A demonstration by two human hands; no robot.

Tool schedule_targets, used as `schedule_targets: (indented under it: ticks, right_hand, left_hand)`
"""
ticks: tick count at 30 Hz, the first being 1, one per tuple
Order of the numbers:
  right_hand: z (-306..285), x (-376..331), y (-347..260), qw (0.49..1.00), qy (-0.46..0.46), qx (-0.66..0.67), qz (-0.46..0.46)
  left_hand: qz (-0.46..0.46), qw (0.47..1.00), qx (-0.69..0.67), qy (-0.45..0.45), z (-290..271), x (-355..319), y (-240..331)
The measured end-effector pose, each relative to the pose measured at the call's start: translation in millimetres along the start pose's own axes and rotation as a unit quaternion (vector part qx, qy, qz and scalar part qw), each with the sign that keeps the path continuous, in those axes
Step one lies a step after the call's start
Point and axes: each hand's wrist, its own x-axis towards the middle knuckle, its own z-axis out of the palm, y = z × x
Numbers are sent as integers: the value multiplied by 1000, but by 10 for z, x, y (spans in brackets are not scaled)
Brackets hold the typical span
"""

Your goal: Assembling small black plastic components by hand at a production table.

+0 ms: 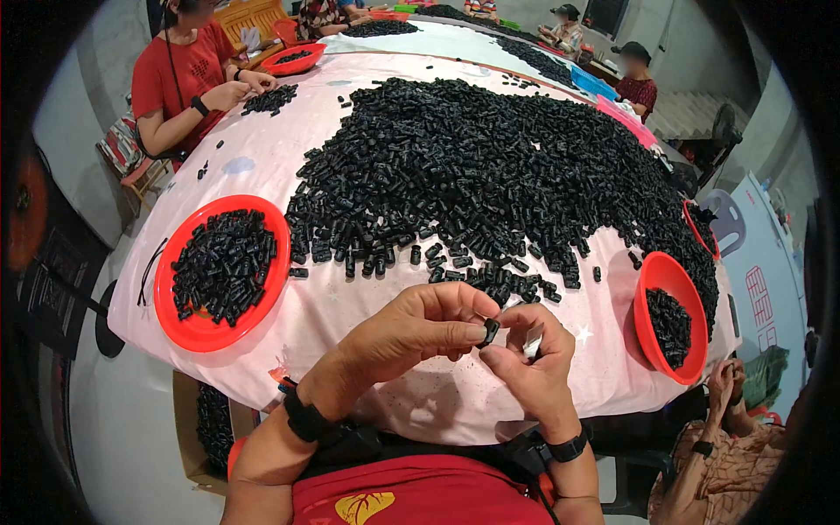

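Above the near edge of the table, my left hand (416, 324) pinches a small black cylindrical part (490, 331) between thumb and fingertips. My right hand (538, 367) meets it from the other side, its thumb close to the part's lower end. A small white object (532, 341) shows between the right hand's curled fingers; its kind cannot be made out. Just beyond my fingers lies a small loose cluster of similar black parts (512, 284). Behind that spreads a large heap of black parts (472, 166).
A round red tray (164, 289) of black parts sits at the left, and a red bowl (691, 372) of them at the right edge. A cardboard box (188, 429) stands below left. People work around the pink-covered table (350, 306); another person's hands (726, 385) are at lower right.
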Motion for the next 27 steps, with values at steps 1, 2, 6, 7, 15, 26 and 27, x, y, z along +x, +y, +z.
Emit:
schedule_targets:
  ticks: [1,2,6,7,15,26,27]
  right_hand:
    - [4,5,-3,1000,0,0,0]
    - [16,15,-12,1000,9,13,-16]
    - [28,27,-24,999,2,51,-11]
    - [30,28,-29,999,1,50,-10]
    - [33,40,-7,994,-8,109,21]
    - [36,45,-11,991,12,126,51]
    - [36,48,-30,990,25,116,75]
  left_hand:
    - [-3,1000,-4,-1,3,2,6]
    - [-3,1000,-5,0,1,1,5]
    - [-21,1000,-22,0,2,4,3]
    - [-27,999,-30,-2,2,6,1]
    - [-33,998,-51,1,-13,22,-43]
    - [-45,998,-41,-2,-24,29,-93]
    - [-42,997,-63,5,-6,31,-104]
